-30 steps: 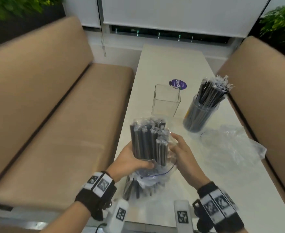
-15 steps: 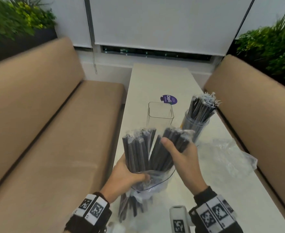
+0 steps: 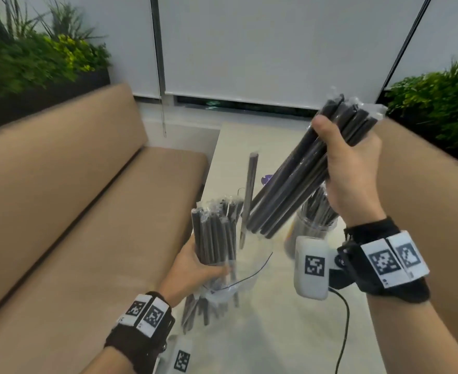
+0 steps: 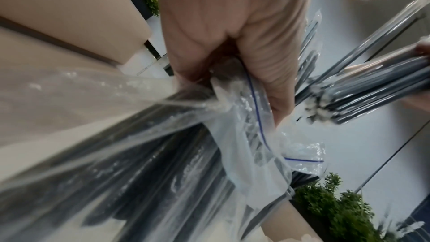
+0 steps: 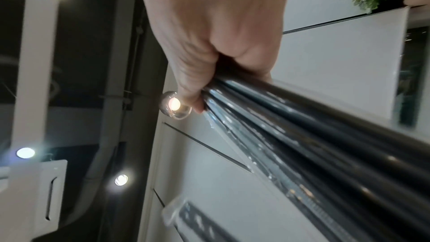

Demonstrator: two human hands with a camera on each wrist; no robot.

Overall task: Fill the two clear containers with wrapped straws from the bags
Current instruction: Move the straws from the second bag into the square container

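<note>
My left hand [image 3: 195, 268] grips a clear bag [image 3: 238, 276] of black wrapped straws [image 3: 214, 236] low over the table; its fingers [image 4: 263, 73] curl round the bag's neck [image 4: 244, 117]. My right hand [image 3: 349, 163] holds a thick bundle of wrapped straws [image 3: 298, 179] lifted clear of the bag, slanting up to the right; my fingers [image 5: 193, 87] wrap round the bundle [image 5: 314, 144]. One loose straw [image 3: 250, 190] stands between the two bunches. A round clear container [image 3: 314, 230] full of straws stands under my right hand. The square container is mostly hidden behind the straws.
The narrow white table [image 3: 290, 333] runs away from me between two tan benches [image 3: 87, 211]. A purple sticker [image 3: 265, 180] lies mid-table. Planters with greenery [image 3: 438, 103] sit behind both benches. A white blind [image 3: 276, 49] covers the far window.
My right hand has pulled a large bundle of straws up and out of the bag, rising to the right. The left hand still holds the bag. The view tilted upward.
</note>
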